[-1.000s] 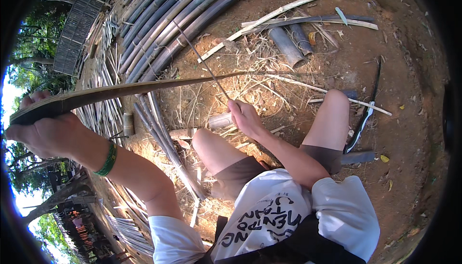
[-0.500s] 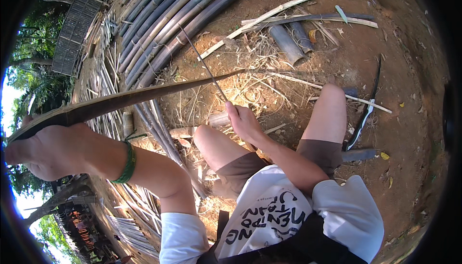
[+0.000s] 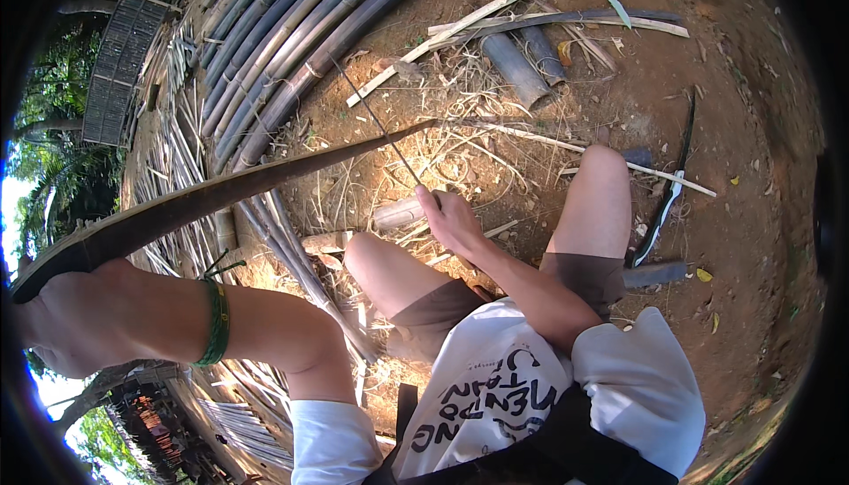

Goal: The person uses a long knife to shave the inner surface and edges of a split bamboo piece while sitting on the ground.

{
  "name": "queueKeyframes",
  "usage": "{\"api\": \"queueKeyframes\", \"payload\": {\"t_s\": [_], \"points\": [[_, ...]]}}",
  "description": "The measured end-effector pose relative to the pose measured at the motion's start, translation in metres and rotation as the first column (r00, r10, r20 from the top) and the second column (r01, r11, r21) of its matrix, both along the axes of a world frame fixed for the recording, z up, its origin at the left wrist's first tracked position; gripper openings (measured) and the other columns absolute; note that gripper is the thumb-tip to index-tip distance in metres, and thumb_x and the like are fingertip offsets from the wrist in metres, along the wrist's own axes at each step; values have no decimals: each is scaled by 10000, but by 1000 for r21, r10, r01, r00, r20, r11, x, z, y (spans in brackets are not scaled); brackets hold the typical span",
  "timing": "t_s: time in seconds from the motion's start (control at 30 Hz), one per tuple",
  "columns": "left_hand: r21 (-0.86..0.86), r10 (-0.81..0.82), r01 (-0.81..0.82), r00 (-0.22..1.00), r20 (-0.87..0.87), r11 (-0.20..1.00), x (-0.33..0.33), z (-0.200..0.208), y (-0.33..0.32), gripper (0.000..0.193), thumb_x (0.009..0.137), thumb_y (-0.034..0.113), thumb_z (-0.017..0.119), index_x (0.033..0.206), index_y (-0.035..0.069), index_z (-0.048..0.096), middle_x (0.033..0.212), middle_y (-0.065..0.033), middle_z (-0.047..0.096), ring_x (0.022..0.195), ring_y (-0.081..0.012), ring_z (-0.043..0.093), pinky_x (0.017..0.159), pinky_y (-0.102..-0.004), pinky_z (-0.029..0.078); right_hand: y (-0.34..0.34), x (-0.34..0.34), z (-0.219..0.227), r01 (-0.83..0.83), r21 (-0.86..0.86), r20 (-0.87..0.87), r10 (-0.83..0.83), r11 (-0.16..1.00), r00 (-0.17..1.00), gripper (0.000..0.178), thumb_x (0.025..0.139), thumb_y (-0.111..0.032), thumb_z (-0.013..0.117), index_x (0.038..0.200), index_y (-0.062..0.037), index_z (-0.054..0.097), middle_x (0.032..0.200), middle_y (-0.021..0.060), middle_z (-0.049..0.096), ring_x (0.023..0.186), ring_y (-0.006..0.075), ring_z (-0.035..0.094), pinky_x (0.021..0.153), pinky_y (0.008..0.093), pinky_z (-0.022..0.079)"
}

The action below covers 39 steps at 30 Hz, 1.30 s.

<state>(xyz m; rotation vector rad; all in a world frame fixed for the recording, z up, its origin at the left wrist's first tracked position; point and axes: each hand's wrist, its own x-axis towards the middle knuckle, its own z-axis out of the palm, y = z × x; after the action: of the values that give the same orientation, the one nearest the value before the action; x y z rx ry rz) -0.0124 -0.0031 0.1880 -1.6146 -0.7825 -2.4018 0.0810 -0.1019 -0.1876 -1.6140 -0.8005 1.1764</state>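
My left hand (image 3: 75, 313), raised at the far left with a green band on its wrist, is closed around the thick end of a long split bamboo strip (image 3: 256, 182). The strip slopes down to the right and tapers toward the ground ahead of my knees. In front of my knees, my right hand (image 3: 455, 221) is closed on the handle of a long, thin-bladed knife (image 3: 402, 160). I see the blade nearly edge-on, pointing up and left, and it crosses the strip near its narrow end. Whether blade and strip touch, I cannot tell.
Long dark bamboo poles (image 3: 301, 61) lie side by side at the upper left. Short bamboo pieces (image 3: 515, 69) and split slats (image 3: 478, 30) are ahead. Shavings (image 3: 442, 158) cover the dirt between. A long black object with a white middle (image 3: 670, 198) lies right of my right knee.
My left hand and the strip's thick end have dropped slightly in the view. The right hand keeps nearly the same place, with the blade still across the strip. The whole view has shifted a little.
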Motion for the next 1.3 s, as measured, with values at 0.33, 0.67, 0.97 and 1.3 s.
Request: {"api": "queueKeyframes", "payload": {"t_s": [0.33, 0.67, 0.97, 1.3], "points": [[-1, -40, 40, 998, -54, 999, 9, -1, 11, 194, 917, 116, 527, 939, -53, 619, 918, -126, 657, 740, -221, 653, 587, -360, 566, 17, 15, -67, 14, -112, 43, -10, 994, 999, 633, 1001, -554, 408, 642, -52, 547, 518, 52, 494, 462, 187, 471, 466, 431, 342], [10, -65, 66, 991, -115, 998, 10, -3, 26, 158, 901, 79, 535, 936, -55, 613, 905, -124, 649, 711, -212, 638, 556, -353, 544, 22, 6, -33, 12, 203, 109, -35, 979, 993, 656, 996, -552, 399, 654, -23, 581, 514, 80, 509, 453, 209, 455, 502, 452, 364], [-4, -67, 67, 991, -115, 998, 5, -2, 33, 129, 887, 46, 543, 933, -56, 607, 894, -121, 642, 685, -203, 625, 528, -347, 524, 34, 13, -70, 1, 119, 125, -16, 993, 992, 616, 998, -544, 424, 636, -62, 548, 522, 4, 416, 449, 167, 370, 464, 400, 296], [-34, -53, 51, 996, -71, 998, 5, -1, 45, 101, 871, 9, 552, 930, -58, 600, 882, -118, 634, 655, -194, 610, 498, -341, 501, 48, 36, -180, 27, -304, 37, -16, 952, 999, 774, 951, -708, 334, 591, -55, 540, 515, 50, 494, 458, 184, 454, 465, 419, 353]]}}
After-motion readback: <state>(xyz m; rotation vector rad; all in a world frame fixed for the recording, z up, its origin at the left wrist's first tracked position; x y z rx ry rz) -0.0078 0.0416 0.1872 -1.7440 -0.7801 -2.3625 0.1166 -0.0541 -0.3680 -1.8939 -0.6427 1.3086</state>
